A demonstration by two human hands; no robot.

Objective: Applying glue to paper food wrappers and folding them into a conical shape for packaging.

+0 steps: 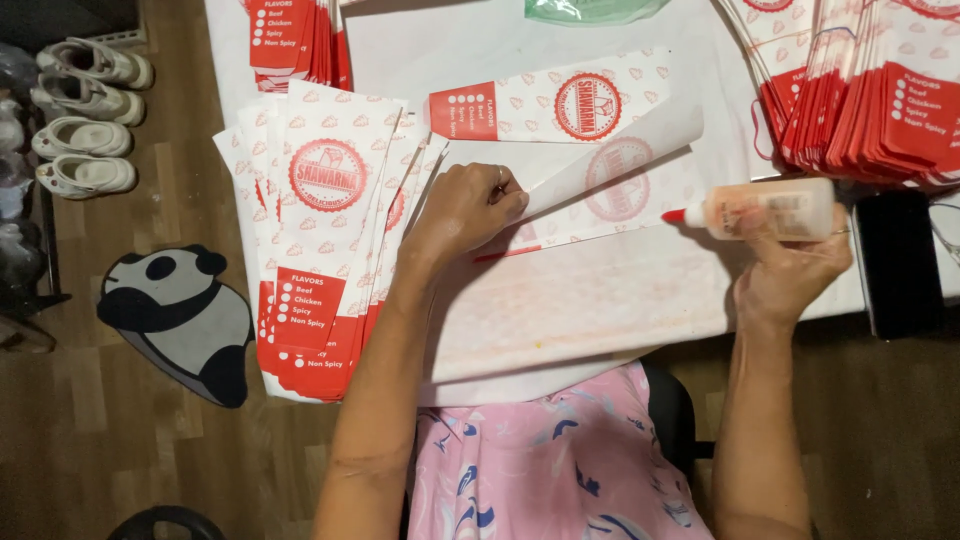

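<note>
On white table [700, 60], left hand [462, 210] presses paper bag [610, 185], fingertips hidden; right hand [790, 270] grips glue bottle [765, 208].
</note>
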